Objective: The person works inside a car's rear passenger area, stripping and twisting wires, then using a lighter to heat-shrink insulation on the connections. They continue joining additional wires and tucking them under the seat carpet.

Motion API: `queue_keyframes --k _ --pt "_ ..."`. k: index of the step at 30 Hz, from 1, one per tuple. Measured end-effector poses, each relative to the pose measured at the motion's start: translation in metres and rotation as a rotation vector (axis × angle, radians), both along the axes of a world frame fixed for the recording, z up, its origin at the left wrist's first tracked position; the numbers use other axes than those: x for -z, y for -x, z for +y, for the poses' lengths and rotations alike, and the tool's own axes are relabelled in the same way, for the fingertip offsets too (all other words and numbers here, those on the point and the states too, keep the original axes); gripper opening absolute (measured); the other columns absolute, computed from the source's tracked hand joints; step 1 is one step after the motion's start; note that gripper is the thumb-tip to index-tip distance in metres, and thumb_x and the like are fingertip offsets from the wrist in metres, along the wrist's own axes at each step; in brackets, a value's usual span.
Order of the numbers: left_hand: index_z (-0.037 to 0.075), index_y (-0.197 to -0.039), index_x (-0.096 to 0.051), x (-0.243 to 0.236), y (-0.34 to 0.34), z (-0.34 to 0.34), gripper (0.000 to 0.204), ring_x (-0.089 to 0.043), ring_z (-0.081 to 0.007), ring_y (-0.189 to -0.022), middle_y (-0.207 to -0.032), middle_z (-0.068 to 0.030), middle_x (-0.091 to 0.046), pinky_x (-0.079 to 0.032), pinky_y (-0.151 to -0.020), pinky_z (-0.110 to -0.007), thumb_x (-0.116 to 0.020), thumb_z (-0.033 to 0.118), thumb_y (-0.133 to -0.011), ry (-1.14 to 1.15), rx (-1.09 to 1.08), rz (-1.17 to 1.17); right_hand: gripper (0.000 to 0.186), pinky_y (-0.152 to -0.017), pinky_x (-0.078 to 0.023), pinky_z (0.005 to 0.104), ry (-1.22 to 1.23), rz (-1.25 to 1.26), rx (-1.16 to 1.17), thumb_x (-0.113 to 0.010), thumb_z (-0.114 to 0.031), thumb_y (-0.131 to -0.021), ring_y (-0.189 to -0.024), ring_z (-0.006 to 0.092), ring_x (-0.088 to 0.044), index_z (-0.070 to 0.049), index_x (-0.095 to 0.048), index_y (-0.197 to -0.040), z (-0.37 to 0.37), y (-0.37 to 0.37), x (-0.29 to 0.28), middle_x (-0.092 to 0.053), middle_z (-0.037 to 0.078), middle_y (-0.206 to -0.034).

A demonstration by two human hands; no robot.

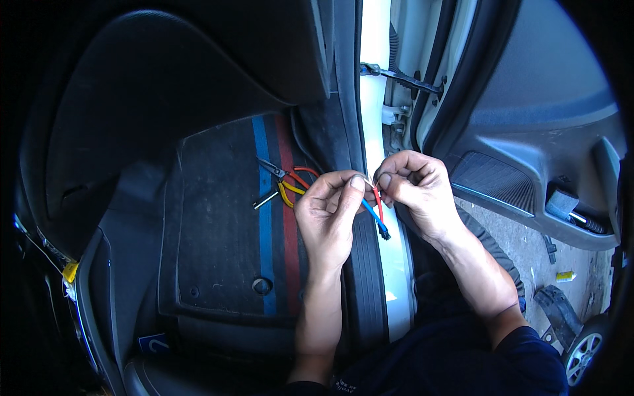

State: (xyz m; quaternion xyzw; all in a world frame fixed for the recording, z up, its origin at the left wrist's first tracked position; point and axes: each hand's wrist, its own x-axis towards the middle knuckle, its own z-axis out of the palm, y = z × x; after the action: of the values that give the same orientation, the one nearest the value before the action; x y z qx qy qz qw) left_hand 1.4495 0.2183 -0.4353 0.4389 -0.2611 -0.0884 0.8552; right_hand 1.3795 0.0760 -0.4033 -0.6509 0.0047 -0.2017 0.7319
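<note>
Over the car's door sill, my left hand (333,214) and my right hand (416,195) meet fingertip to fingertip. Thumb and forefinger of each are pinched on thin wire, with a pale end showing between them. A red wire (380,206) hangs down from the pinch. Beside it a blue wire (371,210) slants out from under my left fingers. Both run toward a small dark blue connector (384,232). Which strand each hand grips is partly hidden by the fingers. Left of my left hand lie pliers (281,173) with red and yellow handles.
The pliers rest on a black floor mat (218,224) with blue and red stripes, near a short metal rod (265,200). The white sill (399,290) runs beneath my hands. At right stands the open door (535,125); a yellow item (566,276) lies on the ground.
</note>
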Motion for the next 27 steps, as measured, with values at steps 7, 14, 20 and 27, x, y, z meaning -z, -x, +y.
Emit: queue_keyframes --k 7,14,20,27 --pt "-0.005 -0.109 -0.064 0.001 -0.004 0.001 0.019 -0.070 -0.0142 -0.093 -0.092 -0.0108 -0.071 -0.058 -0.079 -0.025 -0.068 0.005 -0.093 -0.090 0.104 -0.035 0.010 -0.068 -0.058 0.0230 0.067 0.008 -0.005 -0.065 0.000 -0.087 -0.070 0.0105 -0.068 0.002 -0.068 -0.096 -0.008 -0.003 -0.004 -0.070 0.008 -0.082" --pt "-0.005 -0.111 -0.063 -0.001 -0.004 0.002 0.021 -0.070 -0.0145 -0.091 -0.100 -0.0130 -0.070 -0.058 -0.078 -0.024 -0.068 0.003 -0.092 -0.124 0.086 -0.138 0.010 -0.067 -0.055 0.0224 0.194 -0.027 0.076 -0.065 0.001 -0.084 -0.069 0.0082 -0.066 0.002 -0.068 -0.094 -0.005 -0.003 -0.007 -0.068 0.006 -0.080" --pt "-0.003 -0.107 -0.066 -0.001 -0.001 0.000 0.021 -0.071 -0.0142 -0.080 -0.093 -0.0131 -0.072 -0.060 -0.075 -0.027 -0.072 0.004 -0.088 -0.113 0.099 0.009 0.014 -0.068 -0.054 0.0218 0.202 -0.035 0.090 -0.067 -0.001 -0.084 -0.072 0.0076 -0.065 0.003 -0.067 -0.098 -0.004 -0.002 -0.010 -0.069 0.007 -0.083" --pt "-0.004 -0.108 -0.066 0.006 -0.007 0.002 0.018 -0.071 -0.0146 -0.089 -0.097 -0.0135 -0.072 -0.059 -0.079 -0.024 -0.068 -0.003 -0.090 0.024 0.009 -0.024 0.052 -0.081 -0.059 0.0310 0.628 -0.303 0.212 -0.070 0.003 -0.084 -0.092 0.0197 -0.071 0.003 -0.054 -0.133 0.010 -0.001 -0.002 -0.069 0.015 -0.103"
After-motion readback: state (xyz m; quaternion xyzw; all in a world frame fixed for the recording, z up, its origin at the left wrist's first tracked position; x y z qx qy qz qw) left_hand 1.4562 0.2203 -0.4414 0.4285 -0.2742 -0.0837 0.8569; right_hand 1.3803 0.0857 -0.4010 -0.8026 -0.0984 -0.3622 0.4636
